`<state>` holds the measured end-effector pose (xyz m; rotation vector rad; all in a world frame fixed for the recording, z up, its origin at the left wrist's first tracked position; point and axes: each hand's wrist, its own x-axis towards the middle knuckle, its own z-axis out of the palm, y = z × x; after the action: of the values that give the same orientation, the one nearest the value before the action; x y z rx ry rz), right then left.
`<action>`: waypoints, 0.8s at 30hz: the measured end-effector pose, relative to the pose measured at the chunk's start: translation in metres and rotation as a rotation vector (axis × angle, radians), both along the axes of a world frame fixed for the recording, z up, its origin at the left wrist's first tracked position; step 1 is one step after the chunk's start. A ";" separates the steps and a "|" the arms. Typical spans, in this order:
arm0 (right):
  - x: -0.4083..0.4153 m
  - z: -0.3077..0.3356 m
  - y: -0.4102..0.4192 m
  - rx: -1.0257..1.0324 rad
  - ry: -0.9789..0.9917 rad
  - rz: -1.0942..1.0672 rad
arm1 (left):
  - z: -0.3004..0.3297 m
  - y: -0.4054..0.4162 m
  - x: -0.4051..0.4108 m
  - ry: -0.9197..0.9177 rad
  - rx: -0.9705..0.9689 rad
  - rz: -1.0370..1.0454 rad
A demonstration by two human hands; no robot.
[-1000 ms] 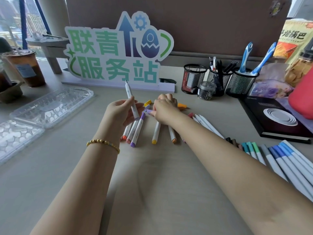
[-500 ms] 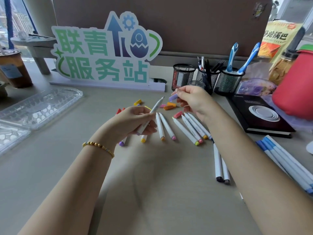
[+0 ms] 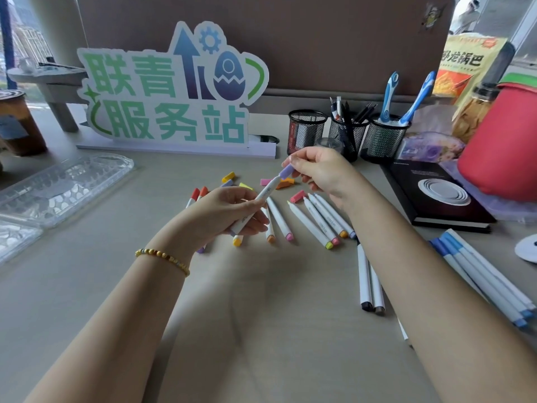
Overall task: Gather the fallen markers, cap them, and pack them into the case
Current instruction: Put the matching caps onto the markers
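1. Stretching under both forearms is a pale desk [image 3: 87, 301]; a brown partition panel [image 3: 319, 39] is closing it off beyond the hands.
2. Standing beyond the left hand is a sign with green characters [image 3: 171, 88]; three black mesh cups [image 3: 345, 135] are standing just beyond the right hand, the outer one holding two blue-handled tools [image 3: 406, 94].
3. Lying well to the left of the left hand is a clear plastic case [image 3: 64, 184], open and holding no markers.
4. Sitting to the right of the right forearm are a black book [image 3: 438, 196] and a red container [image 3: 502, 152].
5. Holding a white marker [image 3: 252, 207] by its lower barrel is the left hand [image 3: 220, 213], fingers curled round it, the marker tilting up toward the right hand. A beaded bracelet [image 3: 162, 257] is circling that wrist.
6. Pinching a lilac cap [image 3: 286, 171] at the marker's upper end is the right hand [image 3: 322, 170], thumb and fingertips closed on it; how far the cap is seated cannot be told.
7. Lying on the desk beneath and between the hands are loose markers [image 3: 316, 222] and separate coloured caps [image 3: 283, 184].
8. Lying beside the right forearm are two dark-tipped markers [image 3: 370, 283]; blue-capped markers [image 3: 482, 274] are lying further right.
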<state>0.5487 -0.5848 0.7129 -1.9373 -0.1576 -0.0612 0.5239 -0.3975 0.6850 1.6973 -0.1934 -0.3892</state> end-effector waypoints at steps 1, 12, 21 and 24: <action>-0.001 0.001 0.002 -0.002 0.016 0.020 | 0.000 0.000 0.000 0.007 -0.009 0.001; 0.004 -0.007 0.005 -0.060 0.072 0.084 | 0.001 -0.008 -0.005 0.133 -0.193 0.016; 0.003 -0.007 0.009 -0.030 0.117 0.093 | 0.003 -0.008 -0.004 0.102 -0.126 0.042; 0.002 -0.001 0.003 -0.039 0.120 0.126 | 0.009 -0.001 -0.002 0.008 -0.007 0.162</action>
<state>0.5511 -0.5817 0.7120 -1.9590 -0.2018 0.1426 0.5224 -0.3985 0.6945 1.6905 -0.0506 -0.2736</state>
